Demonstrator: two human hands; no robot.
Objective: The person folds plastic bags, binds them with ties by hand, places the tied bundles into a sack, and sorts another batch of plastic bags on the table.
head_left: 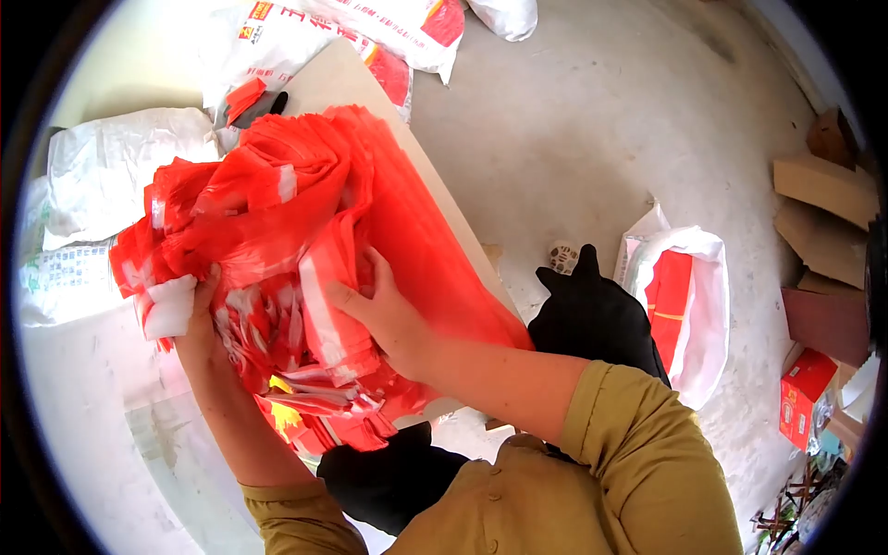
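A large heap of thin red flags with white hem strips lies over a board in front of me, bunched at its near left side. Yellow patches show low in the bundle. My left hand is closed round the left edge of the bunch, by a folded white hem, with most of its fingers hidden behind the cloth. On the right side of the bunch, my right hand has its thumb on a white-edged fold and a finger behind it, the fold between them.
A pale board runs under the cloth. White printed sacks lie at the far end, and a white bag at the left. On the floor to the right stands an opened white sack with red contents. Cardboard boxes line the right side.
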